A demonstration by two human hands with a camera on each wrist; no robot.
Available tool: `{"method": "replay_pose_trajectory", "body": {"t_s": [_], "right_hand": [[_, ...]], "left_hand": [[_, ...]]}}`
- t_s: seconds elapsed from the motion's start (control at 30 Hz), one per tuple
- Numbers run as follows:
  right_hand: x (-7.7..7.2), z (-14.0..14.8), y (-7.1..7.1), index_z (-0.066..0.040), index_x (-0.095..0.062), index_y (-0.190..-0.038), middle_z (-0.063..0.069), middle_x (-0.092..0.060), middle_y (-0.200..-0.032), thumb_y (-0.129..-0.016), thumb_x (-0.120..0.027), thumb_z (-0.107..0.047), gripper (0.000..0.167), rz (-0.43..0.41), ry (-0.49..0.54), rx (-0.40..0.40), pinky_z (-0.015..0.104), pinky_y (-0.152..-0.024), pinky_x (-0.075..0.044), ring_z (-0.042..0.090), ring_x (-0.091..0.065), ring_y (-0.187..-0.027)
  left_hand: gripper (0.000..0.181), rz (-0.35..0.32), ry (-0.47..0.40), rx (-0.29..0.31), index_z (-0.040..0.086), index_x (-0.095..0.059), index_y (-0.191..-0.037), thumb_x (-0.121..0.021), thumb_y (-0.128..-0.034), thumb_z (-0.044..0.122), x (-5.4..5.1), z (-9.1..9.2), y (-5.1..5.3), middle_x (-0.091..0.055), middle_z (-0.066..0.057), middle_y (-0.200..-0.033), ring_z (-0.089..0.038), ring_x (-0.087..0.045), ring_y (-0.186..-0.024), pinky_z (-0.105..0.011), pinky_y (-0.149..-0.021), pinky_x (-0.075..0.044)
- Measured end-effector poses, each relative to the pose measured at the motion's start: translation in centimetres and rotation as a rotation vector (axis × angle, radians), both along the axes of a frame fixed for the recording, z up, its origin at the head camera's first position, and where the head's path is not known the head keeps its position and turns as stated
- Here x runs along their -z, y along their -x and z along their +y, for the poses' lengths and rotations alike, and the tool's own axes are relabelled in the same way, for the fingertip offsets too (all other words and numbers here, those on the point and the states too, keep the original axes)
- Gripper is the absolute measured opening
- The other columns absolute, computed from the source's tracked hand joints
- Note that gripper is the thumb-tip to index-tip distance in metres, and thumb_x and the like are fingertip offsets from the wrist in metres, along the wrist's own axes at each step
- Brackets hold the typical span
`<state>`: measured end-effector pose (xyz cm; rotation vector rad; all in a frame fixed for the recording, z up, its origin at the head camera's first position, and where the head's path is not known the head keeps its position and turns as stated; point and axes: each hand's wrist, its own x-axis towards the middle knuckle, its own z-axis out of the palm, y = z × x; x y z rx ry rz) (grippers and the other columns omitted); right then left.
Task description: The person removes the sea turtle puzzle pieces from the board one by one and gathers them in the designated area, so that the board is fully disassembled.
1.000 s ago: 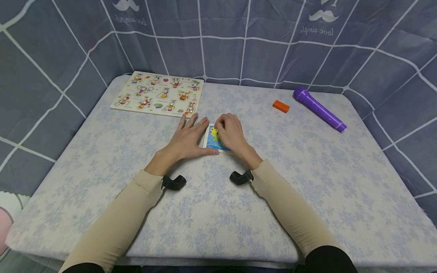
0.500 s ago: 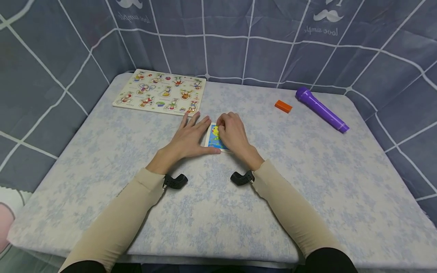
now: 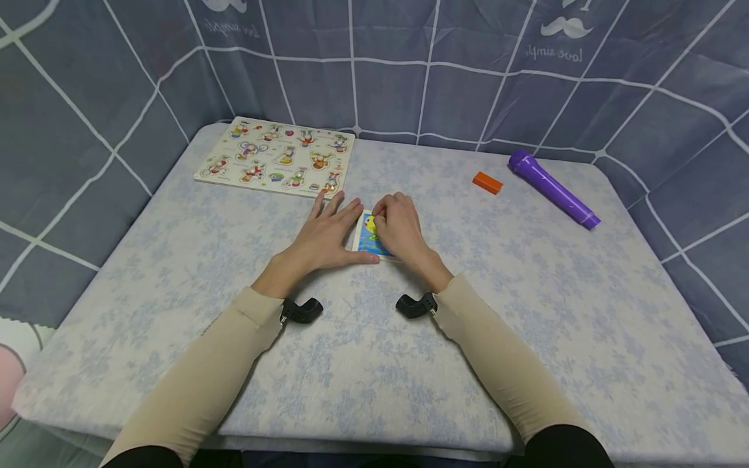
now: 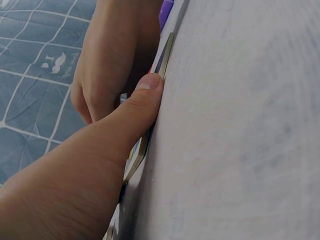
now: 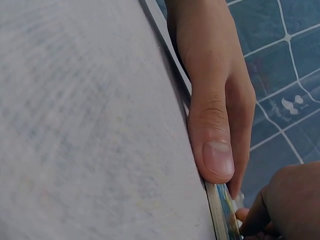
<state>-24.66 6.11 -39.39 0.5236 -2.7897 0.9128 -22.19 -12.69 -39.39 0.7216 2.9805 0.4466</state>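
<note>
A small blue picture puzzle [image 3: 370, 237] with a yellow figure lies flat between both hands in the head view. Along its left side rests my left hand [image 3: 324, 240], fingers spread and straight, thumb pressed to the near edge. My right hand [image 3: 401, 227] covers the puzzle's right part, its fingers curled, with thumb and index fingertip together on a piece by the yellow figure. That piece is mostly hidden. In the left wrist view, the left thumb [image 4: 142, 95] touches the puzzle's edge. The right wrist view shows the curled right hand [image 5: 290, 205] beside the puzzle's edge [image 5: 216, 210].
A large cream puzzle board [image 3: 277, 156] with small animal figures lies at the back left, just beyond the left fingertips. An orange block [image 3: 487, 182] and a purple microphone [image 3: 552, 188] lie at the back right. A grey curtain [image 3: 389, 97] rises behind the patterned tablecloth [image 3: 351, 377].
The head view has shifted slightly, so everything sits a little to the right. Both hands stay in place on the puzzle.
</note>
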Motion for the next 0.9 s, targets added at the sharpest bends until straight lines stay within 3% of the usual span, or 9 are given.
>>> {"method": "replay_pose_trajectory", "body": {"t_s": [0.13,0.3,0.47,0.7,0.9], "right_hand": [[-0.11,-0.06,-0.05,0.002,-0.074,-0.102,0.017,-0.064,-0.102,-0.101,-0.050,-0.004,0.024,-0.025,-0.014,-0.015,0.044,-0.095,-0.046,0.033,-0.053,-0.098],[-0.03,-0.31,-0.29,0.000,-0.074,-0.102,0.016,-0.062,-0.107,-0.104,-0.053,-0.010,0.023,-0.048,-0.005,-0.039,0.044,-0.093,-0.046,0.032,-0.051,-0.100],[0.38,-0.40,-0.39,-0.002,-0.069,-0.108,0.014,-0.060,-0.104,-0.098,-0.057,-0.005,0.016,-0.015,-0.040,-0.012,0.042,-0.088,-0.047,0.030,-0.050,-0.096],[0.19,-0.31,-0.61,-0.001,-0.069,-0.105,0.015,-0.059,-0.100,-0.098,-0.054,0.000,0.016,0.050,-0.084,-0.011,0.041,-0.081,-0.049,0.029,-0.051,-0.089],[0.08,-0.14,-0.32,0.001,-0.067,-0.108,0.018,-0.059,-0.106,-0.102,-0.046,0.000,0.022,0.000,-0.081,-0.021,0.043,-0.088,-0.049,0.033,-0.050,-0.096]], "left_hand": [[0.114,-0.002,-0.003,-0.001,0.011,-0.030,-0.168,-0.069,-0.0844,0.078,0.02,-0.03,-0.11,-0.027,-0.008,-0.175,-0.033,-0.004,-0.165,-0.054,-0.133,0.012],[0.115,-0.004,0.009,-0.005,0.011,-0.029,-0.168,-0.069,-0.0843,0.079,0.09,-0.23,-0.18,-0.026,-0.007,-0.175,-0.032,-0.004,-0.166,-0.055,-0.133,0.012],[0.115,-0.010,0.010,-0.005,0.012,-0.029,-0.168,-0.068,-0.0837,0.080,0.20,-0.28,-0.20,-0.026,-0.007,-0.175,-0.032,-0.003,-0.166,-0.054,-0.133,0.013],[0.115,-0.002,0.004,-0.005,0.012,-0.029,-0.168,-0.069,-0.0840,0.079,0.15,-0.15,-0.11,-0.026,-0.007,-0.175,-0.032,-0.003,-0.166,-0.054,-0.133,0.013],[0.115,-0.002,0.003,-0.002,0.011,-0.029,-0.168,-0.070,-0.0839,0.078,0.04,0.03,-0.04,-0.026,-0.008,-0.175,-0.033,-0.004,-0.166,-0.054,-0.133,0.012]]}}
